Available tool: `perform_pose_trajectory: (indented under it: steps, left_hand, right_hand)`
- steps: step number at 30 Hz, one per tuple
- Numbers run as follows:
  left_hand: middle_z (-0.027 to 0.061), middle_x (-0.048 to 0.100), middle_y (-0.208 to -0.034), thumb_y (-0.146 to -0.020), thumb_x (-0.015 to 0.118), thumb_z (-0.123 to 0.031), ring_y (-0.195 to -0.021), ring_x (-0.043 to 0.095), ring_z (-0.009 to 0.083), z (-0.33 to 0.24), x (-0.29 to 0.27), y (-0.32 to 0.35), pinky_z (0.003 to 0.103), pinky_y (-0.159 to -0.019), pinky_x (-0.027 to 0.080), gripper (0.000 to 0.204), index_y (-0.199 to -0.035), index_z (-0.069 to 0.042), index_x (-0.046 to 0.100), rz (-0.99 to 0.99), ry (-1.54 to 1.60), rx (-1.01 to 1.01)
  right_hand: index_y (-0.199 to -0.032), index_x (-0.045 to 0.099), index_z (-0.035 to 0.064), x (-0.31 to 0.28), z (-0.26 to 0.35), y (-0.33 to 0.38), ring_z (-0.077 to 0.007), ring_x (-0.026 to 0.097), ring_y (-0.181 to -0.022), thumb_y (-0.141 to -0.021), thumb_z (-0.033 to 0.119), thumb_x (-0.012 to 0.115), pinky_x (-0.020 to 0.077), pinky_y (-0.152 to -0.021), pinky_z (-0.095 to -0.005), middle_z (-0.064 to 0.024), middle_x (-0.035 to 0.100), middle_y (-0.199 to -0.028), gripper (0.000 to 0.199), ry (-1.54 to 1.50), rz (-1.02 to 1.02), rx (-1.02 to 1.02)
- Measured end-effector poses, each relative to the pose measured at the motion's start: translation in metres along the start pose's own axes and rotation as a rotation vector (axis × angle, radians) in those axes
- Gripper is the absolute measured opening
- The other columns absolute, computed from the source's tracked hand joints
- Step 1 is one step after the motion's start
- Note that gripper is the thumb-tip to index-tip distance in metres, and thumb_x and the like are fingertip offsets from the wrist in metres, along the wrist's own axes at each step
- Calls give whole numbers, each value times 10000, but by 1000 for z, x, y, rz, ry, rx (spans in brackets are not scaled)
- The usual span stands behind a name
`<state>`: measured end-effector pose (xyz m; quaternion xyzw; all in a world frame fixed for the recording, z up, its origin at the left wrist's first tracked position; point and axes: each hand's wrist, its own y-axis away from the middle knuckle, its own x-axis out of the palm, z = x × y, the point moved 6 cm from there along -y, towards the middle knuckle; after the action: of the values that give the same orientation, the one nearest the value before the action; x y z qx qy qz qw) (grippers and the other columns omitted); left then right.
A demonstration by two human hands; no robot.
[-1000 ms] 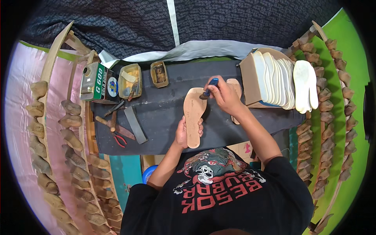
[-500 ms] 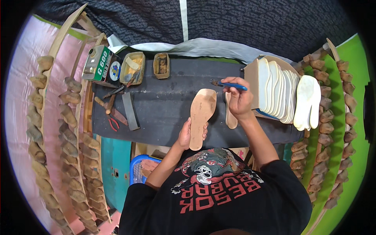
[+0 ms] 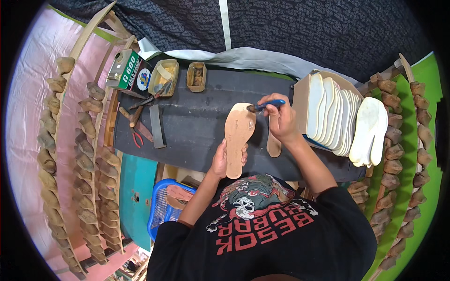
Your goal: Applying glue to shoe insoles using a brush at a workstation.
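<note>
The dark work table (image 3: 197, 126) spans the middle of the frame. Racks of wooden shoe lasts (image 3: 84, 159) line the left side, with a further row of them at the right edge. A stack of white insoles (image 3: 342, 117) stands on edge in an open box at centre right of the table. A blue plastic basket (image 3: 161, 210) sits below the table at lower left. The tan sole (image 3: 238, 136) lies lengthwise at frame centre, toe toward the top. The left hand (image 3: 224, 161) is closed around the heel end of the tan sole, holding it against the table. The right hand (image 3: 281, 121) is closed around a blue-handled brush (image 3: 265, 105), whose bristle tip meets the toe edge of the tan sole. A second tan sole (image 3: 273, 143) lies just right of the first, partly under the right hand. A green can (image 3: 126, 70), two small trays (image 3: 178, 77) and hand tools (image 3: 143, 122) occupy the table's upper left.
</note>
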<state>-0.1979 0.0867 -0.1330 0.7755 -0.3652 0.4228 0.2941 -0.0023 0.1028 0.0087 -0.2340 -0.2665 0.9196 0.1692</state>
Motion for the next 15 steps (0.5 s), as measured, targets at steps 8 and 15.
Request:
perform_pose_trajectory:
  steps: [8,15]
  left_hand:
    - [88,565,-1044,-1084,275,-553,-804,586,190,-7,-6,-3,341,-700,520,618,-1363,-54,512,-67,-12,39]
    - [100,550,-1054,-1084,269,-550,-795,570,209,-12,-8,-5,353,-697,512,621,-1409,-68,487,7,3,-42]
  right_hand:
    - [-1115,528,-32,21,31,32,-299,725,-767,-1003,62,587,580,-705,-370,-166,709,-904,157,-24,137,-152]
    - [-1168,510,-22,11,9,-15,-270,711,-746,-997,18,553,583,-702,-346,-165,725,-972,180,-25,-39,-23]
